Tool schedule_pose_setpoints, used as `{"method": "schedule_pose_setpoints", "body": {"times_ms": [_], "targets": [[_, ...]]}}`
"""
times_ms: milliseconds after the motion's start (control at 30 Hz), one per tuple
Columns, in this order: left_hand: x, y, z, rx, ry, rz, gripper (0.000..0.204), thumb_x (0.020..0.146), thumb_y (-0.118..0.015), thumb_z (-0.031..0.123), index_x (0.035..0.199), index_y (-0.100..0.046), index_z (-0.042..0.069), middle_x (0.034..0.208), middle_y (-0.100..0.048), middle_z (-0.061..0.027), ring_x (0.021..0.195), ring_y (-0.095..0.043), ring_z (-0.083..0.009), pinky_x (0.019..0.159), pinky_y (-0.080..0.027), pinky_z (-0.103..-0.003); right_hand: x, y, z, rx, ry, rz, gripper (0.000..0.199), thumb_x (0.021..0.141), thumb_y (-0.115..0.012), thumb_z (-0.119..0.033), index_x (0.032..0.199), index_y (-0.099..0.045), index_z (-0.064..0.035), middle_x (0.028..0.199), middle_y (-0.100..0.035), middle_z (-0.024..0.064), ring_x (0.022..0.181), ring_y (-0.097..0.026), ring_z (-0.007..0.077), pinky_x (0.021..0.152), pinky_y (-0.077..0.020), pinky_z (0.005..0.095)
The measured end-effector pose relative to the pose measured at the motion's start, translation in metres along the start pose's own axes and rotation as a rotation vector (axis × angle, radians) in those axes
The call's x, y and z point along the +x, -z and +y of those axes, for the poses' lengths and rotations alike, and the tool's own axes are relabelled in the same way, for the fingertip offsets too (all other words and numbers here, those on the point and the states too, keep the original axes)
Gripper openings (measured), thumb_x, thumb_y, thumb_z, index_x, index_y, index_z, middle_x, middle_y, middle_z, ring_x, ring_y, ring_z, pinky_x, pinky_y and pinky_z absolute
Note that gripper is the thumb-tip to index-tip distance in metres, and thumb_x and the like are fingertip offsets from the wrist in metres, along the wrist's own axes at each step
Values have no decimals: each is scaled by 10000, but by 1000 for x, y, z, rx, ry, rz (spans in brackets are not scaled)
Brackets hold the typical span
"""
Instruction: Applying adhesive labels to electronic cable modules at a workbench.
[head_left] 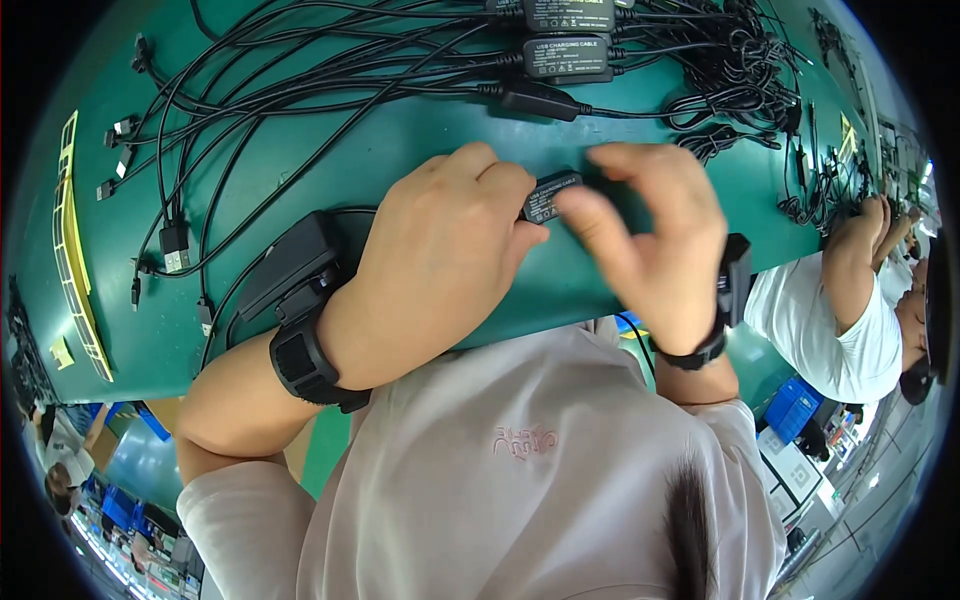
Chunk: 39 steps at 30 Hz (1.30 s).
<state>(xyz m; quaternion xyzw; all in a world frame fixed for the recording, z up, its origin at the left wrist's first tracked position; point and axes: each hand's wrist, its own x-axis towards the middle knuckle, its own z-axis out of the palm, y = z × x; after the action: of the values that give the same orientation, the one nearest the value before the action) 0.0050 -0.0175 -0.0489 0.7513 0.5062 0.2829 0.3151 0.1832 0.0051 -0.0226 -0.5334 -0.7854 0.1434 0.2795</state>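
My left hand [440,235] is closed on a small black inline cable box [551,196], its fingers curled round the left end. A pale printed label faces up on the box. A black cable runs out to the left from behind the left hand. My right hand [665,225] is held at the box's other end, thumb and fingers spread apart. The right thumb tip lies over the box's right edge; whether it touches cannot be made out. Beyond both hands, several similar cables lie with labelled boxes [568,58] stacked together, and one narrower black box [540,101] nearest me.
USB plugs [175,247] and loose leads spread over the left of the green table [430,130]. Coiled black cables [725,95] pile up at the back right. A yellow-edged strip [75,250] lies far left. A co-worker in white [840,320] sits at the right.
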Motion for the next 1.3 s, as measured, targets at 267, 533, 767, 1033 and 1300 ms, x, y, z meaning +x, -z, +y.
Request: {"method": "schedule_pose_setpoints", "body": {"times_ms": [267,533,767,1033,1300], "targets": [[-2,-1,-1,-38,8,16,235,661,-742,97,815,-584,15,763,-535,-124,712,-564,-308,618,-465,-381,-4,-3,12,205,-216,-139,169,736,-742,-91,837,-622,-27,800,-596,50,626,-514,136,570,-424,251],[4,2,7,-9,39,-11,212,680,-729,107,825,-602,19,770,-558,-132,717,-566,-310,621,-464,-387,2,33,52,-320,295,-32,194,701,-737,-112,822,-610,-28,871,-590,77,780,-529,268,805,-432,362],[-13,71,24,212,-78,-53,175,738,-703,92,886,-657,11,699,-564,-132,630,-568,-274,570,-440,-358,-3,86,80,-202,346,-37,190,708,-725,-89,812,-587,-9,821,-564,94,736,-526,276,761,-441,361],[-5,137,57,715,-2,265,186,731,-713,156,877,-689,42,654,-545,-122,600,-537,-286,555,-420,-377,63,154,46,-628,739,321,211,658,-716,-43,856,-644,-29,711,-513,70,641,-512,230,572,-408,323],[29,112,-32,649,-109,303,667,582,-825,213,1189,-578,88,1008,-580,-185,1018,-488,-371,876,-414,-424,101,90,91,-320,673,-76,479,763,-682,-311,1138,-584,-28,1128,-575,164,1005,-540,334,888,-438,404]]}}
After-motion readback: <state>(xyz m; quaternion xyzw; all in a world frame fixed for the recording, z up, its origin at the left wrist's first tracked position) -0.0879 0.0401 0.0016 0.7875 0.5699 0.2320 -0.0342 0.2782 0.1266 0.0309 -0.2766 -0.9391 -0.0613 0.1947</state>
